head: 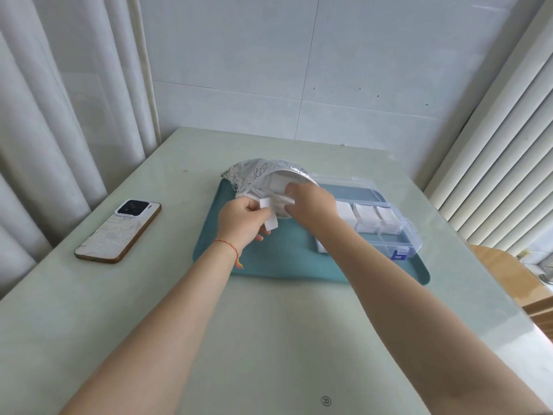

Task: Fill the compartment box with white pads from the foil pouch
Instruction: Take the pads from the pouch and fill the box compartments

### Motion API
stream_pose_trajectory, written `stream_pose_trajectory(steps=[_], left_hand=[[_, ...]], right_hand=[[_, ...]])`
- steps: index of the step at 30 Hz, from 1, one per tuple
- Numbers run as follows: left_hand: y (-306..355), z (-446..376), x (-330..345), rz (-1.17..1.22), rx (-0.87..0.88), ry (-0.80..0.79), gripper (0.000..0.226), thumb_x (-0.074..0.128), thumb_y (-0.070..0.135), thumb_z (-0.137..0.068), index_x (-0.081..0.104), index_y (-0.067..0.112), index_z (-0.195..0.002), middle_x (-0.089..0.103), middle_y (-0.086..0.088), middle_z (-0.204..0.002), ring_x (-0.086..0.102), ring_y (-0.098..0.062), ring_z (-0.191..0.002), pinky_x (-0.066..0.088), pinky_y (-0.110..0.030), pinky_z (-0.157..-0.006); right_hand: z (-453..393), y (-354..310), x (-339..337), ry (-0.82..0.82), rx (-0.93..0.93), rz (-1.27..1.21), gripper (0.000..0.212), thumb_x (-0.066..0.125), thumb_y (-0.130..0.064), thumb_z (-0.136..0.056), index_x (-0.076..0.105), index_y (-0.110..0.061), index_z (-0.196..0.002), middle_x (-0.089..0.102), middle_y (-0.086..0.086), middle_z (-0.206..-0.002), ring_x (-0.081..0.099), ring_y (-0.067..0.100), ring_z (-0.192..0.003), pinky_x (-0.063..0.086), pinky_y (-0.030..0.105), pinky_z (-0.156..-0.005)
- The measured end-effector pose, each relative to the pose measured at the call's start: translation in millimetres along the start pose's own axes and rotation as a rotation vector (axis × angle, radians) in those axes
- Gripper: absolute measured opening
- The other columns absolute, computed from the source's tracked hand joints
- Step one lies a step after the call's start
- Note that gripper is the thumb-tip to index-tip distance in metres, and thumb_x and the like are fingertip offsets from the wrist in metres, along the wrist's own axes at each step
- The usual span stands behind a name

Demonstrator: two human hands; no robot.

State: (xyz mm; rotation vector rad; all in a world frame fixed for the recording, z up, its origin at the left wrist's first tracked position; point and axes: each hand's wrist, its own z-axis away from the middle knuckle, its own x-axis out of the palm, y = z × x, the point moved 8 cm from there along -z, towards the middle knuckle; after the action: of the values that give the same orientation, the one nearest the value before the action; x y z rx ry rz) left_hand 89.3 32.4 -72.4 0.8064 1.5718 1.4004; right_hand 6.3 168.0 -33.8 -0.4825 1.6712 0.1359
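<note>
A silver foil pouch (pixel 254 172) lies on the teal tray (pixel 287 265) with its mouth open toward me, white pads (pixel 276 184) showing inside. My left hand (pixel 242 220) grips several white pads (pixel 269 218) just below the mouth. My right hand (pixel 311 205) reaches into the pouch opening, fingers closed on pads there. To the right sits the clear compartment box (pixel 386 226), lid up, with white pads in three back compartments and one front compartment.
A phone (pixel 118 230) lies face down on the pale green table (pixel 269 339) at the left. Curtains hang at the left, blinds at the right, a tiled wall behind. A wooden chair back (pixel 508 277) stands past the table's right edge.
</note>
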Motion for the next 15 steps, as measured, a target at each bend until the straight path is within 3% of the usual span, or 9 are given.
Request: stream_pose_trajectory(steps=[5,9,12,15], left_hand=[[-8,-2,4,0.092,-0.036,-0.091,0.011,0.058,0.001,-0.084,0.065,0.007,-0.091,0.068,-0.007,-0.085,0.069,-0.017,-0.061,0.055,-0.029,-0.050],[-13,0,8,0.218,-0.096,-0.170,0.021,0.053,-0.001,-0.089,0.070,0.009,-0.096,0.072,-0.015,-0.088,0.071,-0.022,-0.068,0.054,-0.027,-0.050],[-13,1,7,0.272,-0.137,-0.171,0.021,0.051,-0.001,-0.091,0.071,0.009,-0.092,0.070,-0.016,-0.086,0.070,-0.025,-0.068,0.054,-0.027,-0.049],[-15,1,8,0.282,-0.160,-0.155,0.019,0.052,0.000,-0.091,0.070,0.005,-0.088,0.066,-0.016,-0.087,0.066,-0.028,-0.069,0.054,-0.027,-0.048]], right_hand=[[-4,-7,-7,0.057,0.006,0.036,0.023,0.047,-0.014,-0.093,0.066,-0.019,-0.104,0.064,0.003,-0.097,0.059,0.030,-0.087,0.036,0.028,-0.065],[6,6,-23,0.150,0.053,-0.168,0.019,0.050,-0.020,-0.093,0.069,-0.015,-0.092,0.061,0.007,-0.087,0.053,0.029,-0.081,0.035,0.029,-0.060],[18,16,-38,0.176,0.035,-0.355,0.017,0.057,-0.022,-0.094,0.071,-0.011,-0.093,0.058,0.008,-0.085,0.047,0.022,-0.078,0.030,0.028,-0.062],[28,27,-42,0.119,0.100,-0.637,0.016,0.062,-0.021,-0.093,0.068,-0.008,-0.088,0.059,0.004,-0.072,0.046,0.015,-0.057,0.035,0.025,-0.056]])
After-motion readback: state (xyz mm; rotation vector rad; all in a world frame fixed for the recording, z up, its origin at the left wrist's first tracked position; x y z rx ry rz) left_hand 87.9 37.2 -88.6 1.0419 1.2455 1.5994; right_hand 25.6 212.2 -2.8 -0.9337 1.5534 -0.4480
